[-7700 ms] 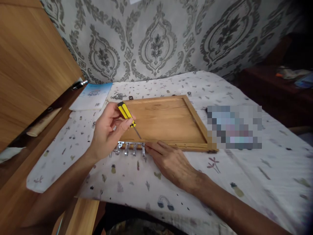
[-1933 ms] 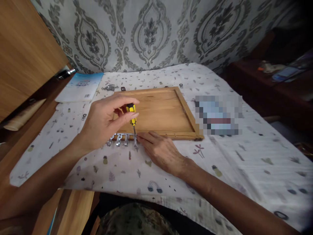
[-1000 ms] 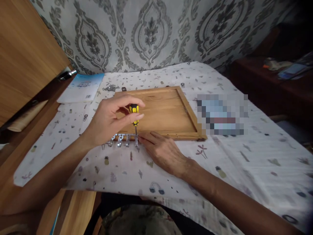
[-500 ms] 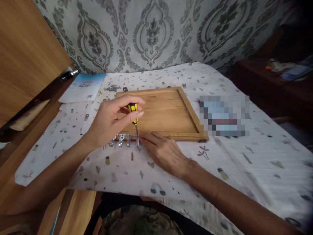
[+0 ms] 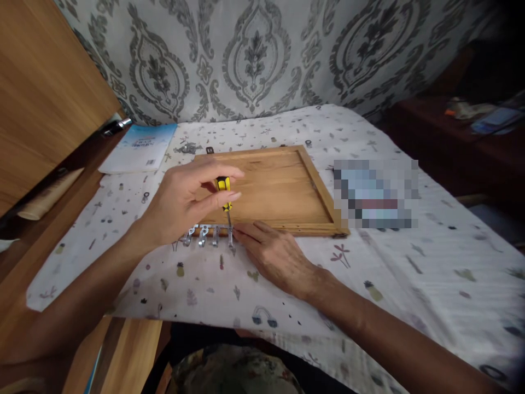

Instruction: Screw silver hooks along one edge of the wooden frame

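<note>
My left hand (image 5: 180,202) pinches a small yellow-and-black screwdriver (image 5: 224,192) and holds it upright. Its tip rests on the right end of a metal hook rail (image 5: 209,232), which lies along the near edge of a shallow wooden frame (image 5: 270,189). My right hand (image 5: 273,254) lies flat on the cloth just right of the rail, fingers stretched out and pressing at the rail's end beside the screwdriver tip.
A patterned white cloth (image 5: 369,262) covers the table. A blue-and-white booklet (image 5: 139,148) lies at the back left, with small metal parts (image 5: 186,148) beside it. A blurred-out object (image 5: 375,191) sits right of the frame. A wooden cabinet (image 5: 45,93) stands at the left.
The screwdriver went from slanted above the frame to upright with its tip on the rail's right end. Since then my left fingers shift slightly round the handle; my right hand stays put.
</note>
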Demonstrator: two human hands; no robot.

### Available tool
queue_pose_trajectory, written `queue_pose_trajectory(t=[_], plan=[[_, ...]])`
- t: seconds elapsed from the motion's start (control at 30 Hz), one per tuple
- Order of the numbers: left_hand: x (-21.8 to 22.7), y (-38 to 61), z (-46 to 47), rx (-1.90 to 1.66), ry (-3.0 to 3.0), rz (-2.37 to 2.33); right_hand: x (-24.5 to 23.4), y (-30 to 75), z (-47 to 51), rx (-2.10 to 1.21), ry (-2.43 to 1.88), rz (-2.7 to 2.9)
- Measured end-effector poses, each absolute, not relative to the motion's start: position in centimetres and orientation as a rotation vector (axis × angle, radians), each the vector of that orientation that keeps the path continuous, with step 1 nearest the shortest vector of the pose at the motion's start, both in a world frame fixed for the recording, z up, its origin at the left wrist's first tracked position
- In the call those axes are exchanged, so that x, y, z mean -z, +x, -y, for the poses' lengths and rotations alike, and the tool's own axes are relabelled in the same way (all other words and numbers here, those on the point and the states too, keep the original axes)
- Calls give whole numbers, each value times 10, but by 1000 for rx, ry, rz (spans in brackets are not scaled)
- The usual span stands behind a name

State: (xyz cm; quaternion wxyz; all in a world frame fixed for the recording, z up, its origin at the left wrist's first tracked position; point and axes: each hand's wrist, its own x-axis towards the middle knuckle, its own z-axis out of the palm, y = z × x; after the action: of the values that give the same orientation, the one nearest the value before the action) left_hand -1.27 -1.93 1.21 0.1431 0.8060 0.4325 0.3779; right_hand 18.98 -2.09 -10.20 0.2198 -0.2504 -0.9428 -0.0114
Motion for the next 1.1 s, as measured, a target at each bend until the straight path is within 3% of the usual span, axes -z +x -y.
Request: queue_pose_trajectory(t=[0.17,0.47,0.9,1.1], plan=[[-14,-12,18,-1124,2430,-1402,104,191,20,47,-680,2601],[-21,-24,17,-986,2182,-1193,102,190,21,11,-717,2625],[12,28,15,-1490,1508,-1074,101,189,22,34,-731,2618],[3,21,2,-1155,1407,-828,99,189,21,23,-753,2650]])
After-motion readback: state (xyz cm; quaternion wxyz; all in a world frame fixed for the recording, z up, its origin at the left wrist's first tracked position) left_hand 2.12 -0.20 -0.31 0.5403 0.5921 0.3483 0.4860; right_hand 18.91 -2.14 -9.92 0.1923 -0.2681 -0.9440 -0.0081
